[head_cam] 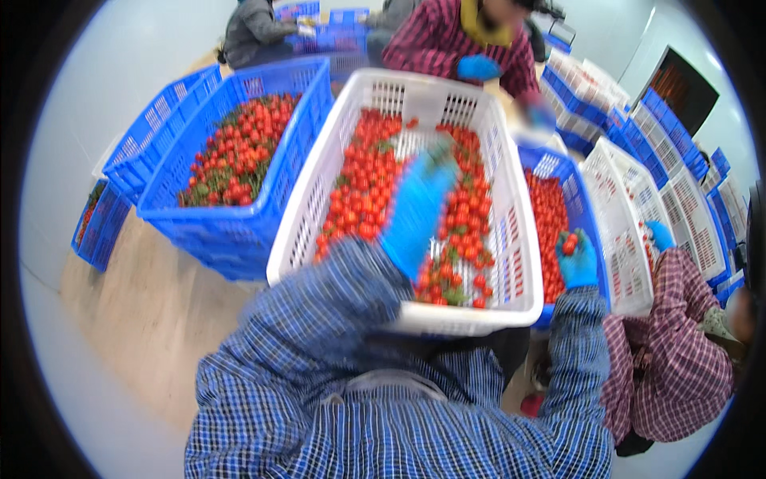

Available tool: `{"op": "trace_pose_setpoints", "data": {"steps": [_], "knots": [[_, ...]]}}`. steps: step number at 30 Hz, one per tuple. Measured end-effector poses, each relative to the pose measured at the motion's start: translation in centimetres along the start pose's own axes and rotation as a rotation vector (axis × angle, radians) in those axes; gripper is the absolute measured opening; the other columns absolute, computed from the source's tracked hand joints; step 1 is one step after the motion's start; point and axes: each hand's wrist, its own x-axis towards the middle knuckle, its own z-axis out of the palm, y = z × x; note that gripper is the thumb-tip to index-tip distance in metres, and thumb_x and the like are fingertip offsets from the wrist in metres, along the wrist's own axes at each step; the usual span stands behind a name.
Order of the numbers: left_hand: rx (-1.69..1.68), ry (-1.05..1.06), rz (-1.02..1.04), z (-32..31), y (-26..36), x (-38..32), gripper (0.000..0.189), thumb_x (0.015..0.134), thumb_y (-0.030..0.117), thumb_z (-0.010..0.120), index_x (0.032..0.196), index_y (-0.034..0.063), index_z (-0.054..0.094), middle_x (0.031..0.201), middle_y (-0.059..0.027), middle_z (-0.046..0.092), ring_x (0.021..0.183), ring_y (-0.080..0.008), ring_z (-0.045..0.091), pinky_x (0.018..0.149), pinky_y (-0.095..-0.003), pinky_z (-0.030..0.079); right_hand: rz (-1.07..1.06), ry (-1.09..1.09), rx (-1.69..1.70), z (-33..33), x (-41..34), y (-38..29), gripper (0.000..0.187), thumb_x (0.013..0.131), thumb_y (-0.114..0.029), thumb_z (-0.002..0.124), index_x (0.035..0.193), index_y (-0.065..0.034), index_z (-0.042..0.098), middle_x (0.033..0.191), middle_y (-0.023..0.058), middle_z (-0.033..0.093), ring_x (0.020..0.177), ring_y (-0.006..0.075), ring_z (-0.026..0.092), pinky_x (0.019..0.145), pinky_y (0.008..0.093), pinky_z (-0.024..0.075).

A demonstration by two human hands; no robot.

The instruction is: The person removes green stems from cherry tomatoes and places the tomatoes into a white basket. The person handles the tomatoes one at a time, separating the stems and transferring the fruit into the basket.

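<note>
A white plastic crate (525, 263) holding cherry tomatoes (362, 197) and some green stems stands before me. My left hand (428, 185), in a blue glove, reaches over its middle; motion blur and a greenish patch at the fingers hide whether they hold anything. To the right, a blue crate (589, 239) is filled with red cherry tomatoes (546, 209). Over that crate's near right part, my right hand (575, 257), also blue-gloved and palm up, holds a couple of cherry tomatoes (570, 242) in its curled fingers.
A stacked blue crate (287, 155) at left holds tomatoes with stems. Beyond the white crate sits a co-worker (461, 42) in a checked top. Another co-worker (676, 359) is close on my right, beside a white crate (616, 239). More crates (676, 149) are stacked at the far right.
</note>
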Motion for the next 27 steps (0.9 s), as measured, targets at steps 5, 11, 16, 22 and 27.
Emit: {"op": "trace_pose_setpoints", "data": {"steps": [5, 11, 16, 22, 27], "knots": [[-0.084, 0.297, 0.060, -8.6, 1.9, 4.8, 0.038, 0.083, 0.020, 0.054, 0.115, -0.0005, 0.046, 0.105, -0.0107, 0.053, 0.099, -0.0204, 0.051, 0.088, -0.0319, 0.040, 0.067, 0.356, -0.564, -1.1, 1.7, -1.5, 0.067, 0.085, -0.034, 0.050, 0.137, -0.0096, 0.017, 0.138, 0.0151, 0.021, 0.125, 0.0307, 0.026, 0.101, 0.0533, 0.0169], [-0.003, 0.397, 0.110, -11.1, 1.0, 7.4, 0.039, 0.087, 0.016, 0.047, 0.120, -0.0034, 0.040, 0.111, -0.0150, 0.049, 0.101, -0.0233, 0.052, 0.087, -0.0324, 0.043, -0.316, -0.552, -0.900, 12.8, -1.7, 1.1, 0.027, 0.086, -0.012, 0.050, 0.112, -0.0055, 0.054, 0.116, 0.0086, 0.052, 0.105, 0.0156, 0.049, 0.091, 0.0265, 0.0379], [0.248, 0.328, 0.235, -11.6, -0.9, 7.6, 0.034, 0.087, 0.016, 0.049, 0.117, -0.0003, 0.046, 0.108, -0.0105, 0.053, 0.095, -0.0185, 0.055, 0.077, -0.0277, 0.047, -0.465, -1.337, -1.655, 19.9, -2.6, 12.5, 0.025, 0.075, -0.002, 0.057, 0.099, -0.0097, 0.059, 0.101, 0.0073, 0.054, 0.095, 0.0244, 0.054, 0.083, 0.0334, 0.0442], [0.371, 0.287, 0.283, -11.4, -2.0, 8.1, 0.031, 0.087, 0.015, 0.049, 0.115, -0.0002, 0.049, 0.106, -0.0101, 0.054, 0.088, -0.0165, 0.058, 0.070, -0.0255, 0.049, -0.653, -1.549, -2.196, 18.4, -2.2, 18.0, 0.050, 0.071, -0.006, 0.060, 0.117, -0.0177, 0.046, 0.114, 0.0078, 0.045, 0.095, 0.0288, 0.054, 0.076, 0.0387, 0.0484], [0.263, 0.242, 0.220, -10.4, -2.2, 7.9, 0.028, 0.081, 0.009, 0.053, 0.106, -0.0036, 0.052, 0.093, -0.0102, 0.058, 0.082, -0.0139, 0.055, 0.073, -0.0262, 0.047, -0.530, -1.486, -2.229, 18.2, -1.5, 18.4, 0.059, 0.069, -0.016, 0.065, 0.122, -0.0181, 0.041, 0.109, 0.0108, 0.047, 0.092, 0.0299, 0.055, 0.074, 0.0406, 0.0484]]}}
